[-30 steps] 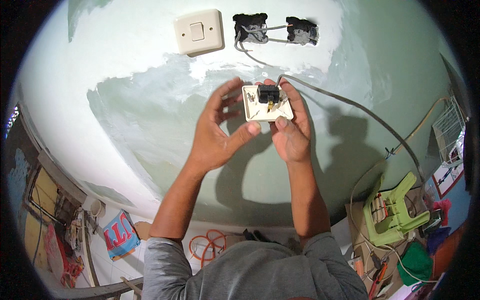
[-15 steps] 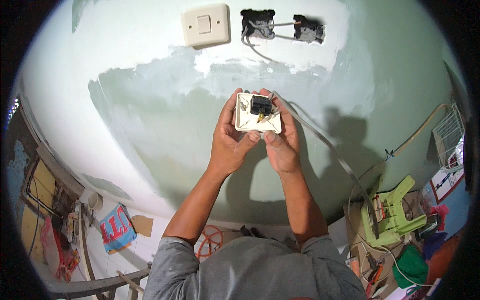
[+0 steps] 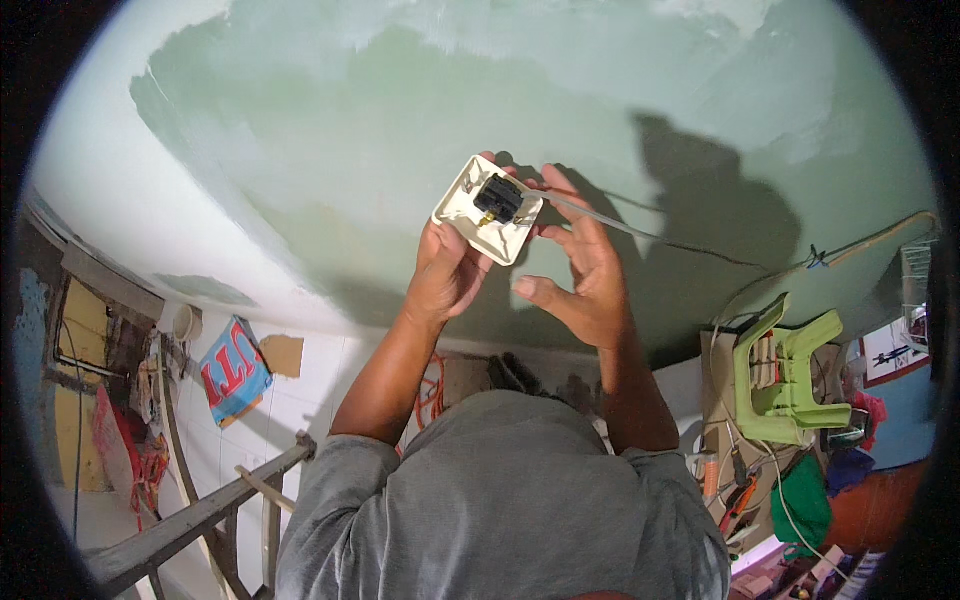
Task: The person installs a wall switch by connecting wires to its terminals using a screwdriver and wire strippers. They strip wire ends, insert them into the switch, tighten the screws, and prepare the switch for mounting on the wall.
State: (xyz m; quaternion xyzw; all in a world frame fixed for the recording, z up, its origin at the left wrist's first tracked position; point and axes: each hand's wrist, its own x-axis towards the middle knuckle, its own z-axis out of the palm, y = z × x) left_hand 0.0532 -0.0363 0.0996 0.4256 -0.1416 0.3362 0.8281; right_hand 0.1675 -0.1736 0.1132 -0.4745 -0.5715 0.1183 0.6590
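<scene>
A cream square faceplate (image 3: 455,212) is tilted, back side up, with a black block (image 3: 499,198) and a small brass-coloured part on it. My left hand (image 3: 445,268) grips it from below, thumb at its lower edge. My right hand (image 3: 590,275) is just right of the plate, fingers apart and curved, thumb clear of it. A grey cable (image 3: 640,232) runs from the block toward the right, passing over my right fingers. Behind both hands is the patchily painted green and white wall (image 3: 380,100).
A lime plastic stool (image 3: 800,410) holding small items stands at lower right, beside tools (image 3: 740,500) and a green cloth (image 3: 800,505). At lower left are a metal ladder (image 3: 180,525), a blue printed sheet (image 3: 236,370) and cardboard (image 3: 282,355). A tan cable (image 3: 880,230) hangs at right.
My right hand has released the plate and opened to its right; my left hand holds it, now more tilted. The view has shifted, leaving the wall switch and cut-outs out of sight.
</scene>
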